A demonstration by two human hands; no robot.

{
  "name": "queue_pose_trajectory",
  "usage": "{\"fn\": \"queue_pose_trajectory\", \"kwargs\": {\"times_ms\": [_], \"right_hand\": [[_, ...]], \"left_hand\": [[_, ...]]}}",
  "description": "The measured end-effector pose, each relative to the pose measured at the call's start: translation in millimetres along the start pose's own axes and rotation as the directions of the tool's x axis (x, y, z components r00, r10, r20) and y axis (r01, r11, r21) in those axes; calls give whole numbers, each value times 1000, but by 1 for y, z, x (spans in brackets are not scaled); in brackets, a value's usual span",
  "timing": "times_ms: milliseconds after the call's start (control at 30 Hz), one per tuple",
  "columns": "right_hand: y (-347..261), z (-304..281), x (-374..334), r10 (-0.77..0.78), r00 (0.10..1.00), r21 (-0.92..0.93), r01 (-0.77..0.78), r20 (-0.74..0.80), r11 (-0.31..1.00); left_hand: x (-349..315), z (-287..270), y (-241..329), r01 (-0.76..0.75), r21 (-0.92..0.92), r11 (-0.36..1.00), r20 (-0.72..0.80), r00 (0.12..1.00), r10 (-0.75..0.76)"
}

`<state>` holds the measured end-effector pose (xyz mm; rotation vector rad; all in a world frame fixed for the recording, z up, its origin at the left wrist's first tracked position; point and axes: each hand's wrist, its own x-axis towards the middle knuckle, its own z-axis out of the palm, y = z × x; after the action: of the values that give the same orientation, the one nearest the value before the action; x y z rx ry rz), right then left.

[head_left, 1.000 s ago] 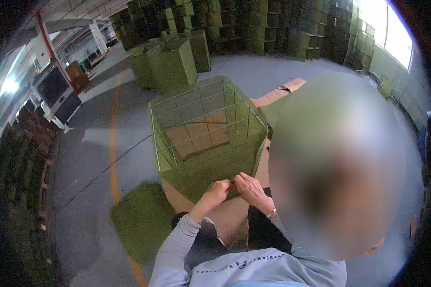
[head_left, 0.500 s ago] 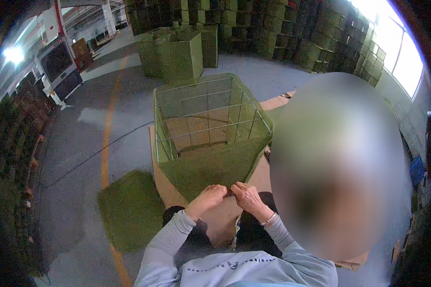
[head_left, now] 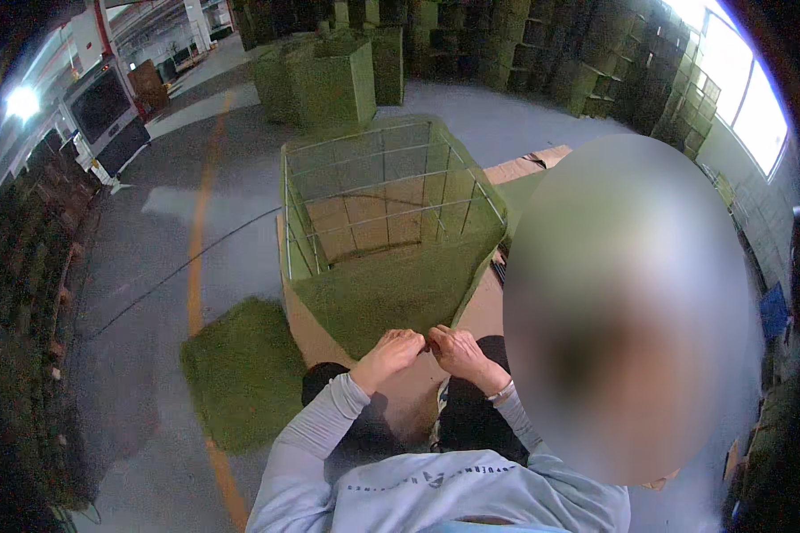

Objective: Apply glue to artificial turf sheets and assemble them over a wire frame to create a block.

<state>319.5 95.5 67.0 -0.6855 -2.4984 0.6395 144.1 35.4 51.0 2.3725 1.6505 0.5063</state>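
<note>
A box-shaped wire frame [head_left: 356, 190] with green mesh stretched over its sides stands open-topped in front of me. From its near rim a green mesh flap [head_left: 391, 298] slopes down toward my lap. My left hand [head_left: 391, 354] and my right hand [head_left: 461, 353] meet at the flap's near edge, almost touching, fingers pinched on the mesh. A small dark bit shows between the fingertips, too small to name. Brownish cardboard is visible through the frame's bars.
Flat cardboard [head_left: 307, 327] lies under the frame. A green mesh piece [head_left: 244, 377] is on the floor to the left. Green boxes [head_left: 333, 84] stand beyond, with tall stacks behind. A cable [head_left: 182, 266] crosses the floor. A blurred patch hides much of the right.
Both hands have risen slightly in the picture, still close together at the flap's edge. The frame and background have also shifted up a little, as the view has tilted.
</note>
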Motion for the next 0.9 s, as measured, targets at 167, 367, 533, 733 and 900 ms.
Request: {"fn": "queue_pose_trajectory", "kwargs": {"times_ms": [167, 367, 533, 733, 900], "right_hand": [[-17, -16, 8, 105, 993, 449, -121, 60, 885], [-18, -7, -5, 338, 941, 423, -304, -6, 853], [-20, -7, -15, 228, 916, 131, -195, -331, 972], [-14, -8, -26, 223, 921, 73, -211, -318, 975], [-12, -3, -24, 133, 916, 9, -140, -379, 990]], "left_hand": [[-10, 20, -13, 117, -68, 991, -30, 992, -119], [11, -3, -4, 74, -12, 997, 7, 997, -74], [19, -27, 11, 81, -175, 981, -97, 990, -99], [13, -18, 14, 77, -73, 994, 50, 996, -74], [10, -12, 12, -67, -87, 994, -47, 997, 63]]}}
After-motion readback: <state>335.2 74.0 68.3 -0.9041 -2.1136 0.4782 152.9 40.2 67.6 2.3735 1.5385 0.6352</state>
